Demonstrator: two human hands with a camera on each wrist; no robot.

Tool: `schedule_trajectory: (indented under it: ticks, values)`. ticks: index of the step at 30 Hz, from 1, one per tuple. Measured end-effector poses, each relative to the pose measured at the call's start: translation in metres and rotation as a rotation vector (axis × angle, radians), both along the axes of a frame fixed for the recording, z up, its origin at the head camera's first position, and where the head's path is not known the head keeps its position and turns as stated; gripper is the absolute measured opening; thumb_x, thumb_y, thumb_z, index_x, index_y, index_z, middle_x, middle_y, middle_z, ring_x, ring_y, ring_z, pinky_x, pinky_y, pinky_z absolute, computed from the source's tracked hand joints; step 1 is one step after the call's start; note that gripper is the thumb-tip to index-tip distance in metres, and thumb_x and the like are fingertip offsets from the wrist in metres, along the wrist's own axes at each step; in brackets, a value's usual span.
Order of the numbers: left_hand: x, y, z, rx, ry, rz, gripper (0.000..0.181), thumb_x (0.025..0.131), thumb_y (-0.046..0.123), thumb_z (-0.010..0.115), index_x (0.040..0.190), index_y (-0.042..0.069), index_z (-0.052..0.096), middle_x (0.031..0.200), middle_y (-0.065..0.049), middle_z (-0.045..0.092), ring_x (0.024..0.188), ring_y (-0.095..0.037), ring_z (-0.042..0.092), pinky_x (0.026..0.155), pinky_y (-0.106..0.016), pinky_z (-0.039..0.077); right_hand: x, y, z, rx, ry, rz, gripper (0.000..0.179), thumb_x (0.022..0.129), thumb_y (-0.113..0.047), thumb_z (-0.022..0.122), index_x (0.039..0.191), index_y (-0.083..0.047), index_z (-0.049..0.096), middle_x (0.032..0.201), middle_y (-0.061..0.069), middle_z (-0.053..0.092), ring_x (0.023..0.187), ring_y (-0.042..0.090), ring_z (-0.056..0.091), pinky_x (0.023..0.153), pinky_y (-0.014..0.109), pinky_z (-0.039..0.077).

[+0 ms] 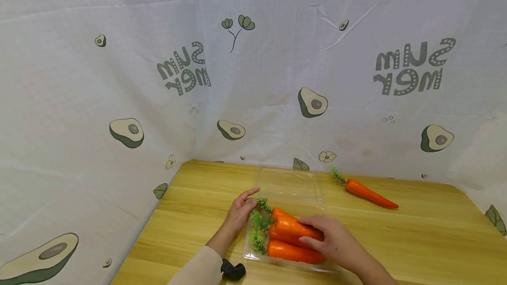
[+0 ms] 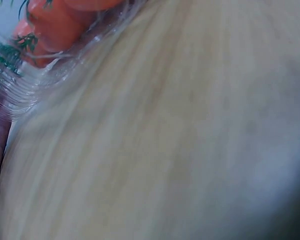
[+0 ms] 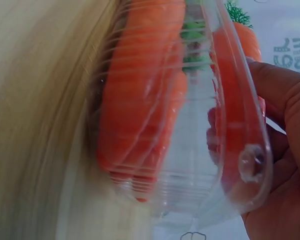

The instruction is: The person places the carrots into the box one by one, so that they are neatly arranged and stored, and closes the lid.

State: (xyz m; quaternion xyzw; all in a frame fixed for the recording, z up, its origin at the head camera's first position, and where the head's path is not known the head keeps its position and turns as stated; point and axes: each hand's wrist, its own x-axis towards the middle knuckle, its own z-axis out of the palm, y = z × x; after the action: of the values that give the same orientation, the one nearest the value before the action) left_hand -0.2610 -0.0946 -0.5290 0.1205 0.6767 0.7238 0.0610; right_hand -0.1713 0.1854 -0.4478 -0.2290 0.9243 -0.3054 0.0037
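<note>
A clear plastic clamshell box holds orange carrots with green leafy tops, lying side by side with their tops to the left. My right hand grips the middle carrot between thumb and fingers, above the others. The front carrot lies along the near wall; another carrot at the back is mostly hidden behind the held one. In the right wrist view, the held carrot shows beyond the box rim. At the box's left side, my left hand rests with its index finger extended, near the leafy tops.
The box's lid is folded back flat toward the white curtain behind the table. A single carrot lies on the wooden table at the back right. A black strap device sits at the left wrist.
</note>
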Motion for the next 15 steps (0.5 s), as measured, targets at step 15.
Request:
schedule_trajectory:
  ticks: [15]
  values:
    - [-0.0019, -0.0016, -0.0006, 0.016, -0.013, -0.007, 0.047, 0.102, 0.009, 0.052, 0.148, -0.001, 0.050, 0.070, 0.012, 0.048, 0.062, -0.003, 0.040, 0.064, -0.019, 0.038, -0.0026, -0.0095, -0.0093, 0.037, -0.061, 0.062, 0.044, 0.090, -0.050, 0.073, 0.124, -0.022, 0.073, 0.119, -0.005, 0.074, 0.105, 0.014, 0.069, 0.089, 0.037, 0.059]
